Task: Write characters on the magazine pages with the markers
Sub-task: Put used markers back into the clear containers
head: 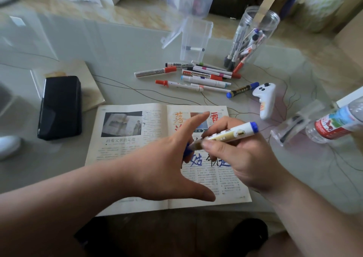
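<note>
An open magazine [129, 158] lies at the table's near edge. Its right page carries large orange, red, blue and black handwritten characters. My right hand [241, 154] grips a white and gold marker [229, 133] with a blue rear end, holding it slanted above the right page. The marker's blue front end [189, 148] sits against the lower fingers of my left hand [169, 158]. That hand's index finger and thumb are stretched out straight, and its other fingers are partly hidden.
Several loose markers [196, 75] lie behind the magazine. Near them are a clear jar of markers [249, 38] and a clear box [194, 38]. A black case [60, 107] is at left. A white controller [266, 99] and a water bottle [337, 123] are at right.
</note>
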Tool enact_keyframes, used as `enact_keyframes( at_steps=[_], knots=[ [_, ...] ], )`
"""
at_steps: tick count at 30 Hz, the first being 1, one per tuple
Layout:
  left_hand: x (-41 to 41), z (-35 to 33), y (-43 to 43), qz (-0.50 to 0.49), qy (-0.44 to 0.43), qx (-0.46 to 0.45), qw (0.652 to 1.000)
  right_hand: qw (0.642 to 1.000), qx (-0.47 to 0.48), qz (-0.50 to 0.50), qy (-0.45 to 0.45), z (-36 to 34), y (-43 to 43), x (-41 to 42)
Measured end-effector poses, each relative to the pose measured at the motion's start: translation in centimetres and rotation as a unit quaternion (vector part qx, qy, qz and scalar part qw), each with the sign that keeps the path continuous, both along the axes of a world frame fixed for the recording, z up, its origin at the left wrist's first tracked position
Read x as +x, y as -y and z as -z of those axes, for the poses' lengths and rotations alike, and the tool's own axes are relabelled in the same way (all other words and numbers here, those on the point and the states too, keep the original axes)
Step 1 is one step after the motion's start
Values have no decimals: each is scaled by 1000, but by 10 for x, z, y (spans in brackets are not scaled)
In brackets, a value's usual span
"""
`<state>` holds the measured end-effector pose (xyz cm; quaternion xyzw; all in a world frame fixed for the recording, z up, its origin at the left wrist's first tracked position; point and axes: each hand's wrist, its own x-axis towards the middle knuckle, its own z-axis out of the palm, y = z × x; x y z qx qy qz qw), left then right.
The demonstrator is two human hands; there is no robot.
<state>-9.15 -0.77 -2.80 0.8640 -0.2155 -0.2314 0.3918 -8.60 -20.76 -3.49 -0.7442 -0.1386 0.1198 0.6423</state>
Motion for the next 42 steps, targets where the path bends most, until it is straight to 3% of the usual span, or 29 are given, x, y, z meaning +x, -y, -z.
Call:
enact_keyframes(
  at_steps=[4, 8, 11, 14, 17, 20, 25, 28, 30, 32, 33, 35, 38, 42],
  knots=[
    [-2, 3, -4, -20, -9, -5, 1000, 999, -17, -34, -22, -2, 1, 2],
    [1, 3, -10, -113, -79, -103, 985, 997, -9, -50, -59, -4, 13, 4],
    [2, -6, -13, -109, -110, -159, 975, 986, 91, -85, -108, -1, 19, 6],
    [2, -13, -17, -99, -115, -182, 972, 976, 172, -51, -125, -10, 23, 9],
    [6, -9, -19, -145, -174, -260, 939, 999, 26, -26, -18, -22, 25, 3],
    [9, -5, -15, -229, -229, -323, 889, 992, -96, -45, 66, -25, 18, -9],
    [9, -4, -6, -287, -237, -295, 880, 920, -255, -62, 291, -11, -2, -17],
    [9, -4, -3, -292, -208, -288, 888, 909, -256, -42, 327, -5, -4, -19],
    [8, -5, -4, -290, -170, -282, 899, 960, -185, -19, 209, -7, -7, -22],
    [7, -5, -5, -283, -111, -269, 914, 998, -51, -15, -16, -14, -11, -20],
    [7, -5, -4, -278, -74, -255, 923, 989, 33, -26, -142, -16, -12, -18],
    [5, -7, -3, -269, -9, -217, 938, 929, 154, -29, -336, -24, -11, -11],
    [5, -7, -1, -261, 38, -194, 945, 896, 187, -34, -402, -31, -9, -4],
    [17, -6, -5, -267, 48, -189, 944, 912, 188, 0, -366, -31, -14, -2]
  ],
)
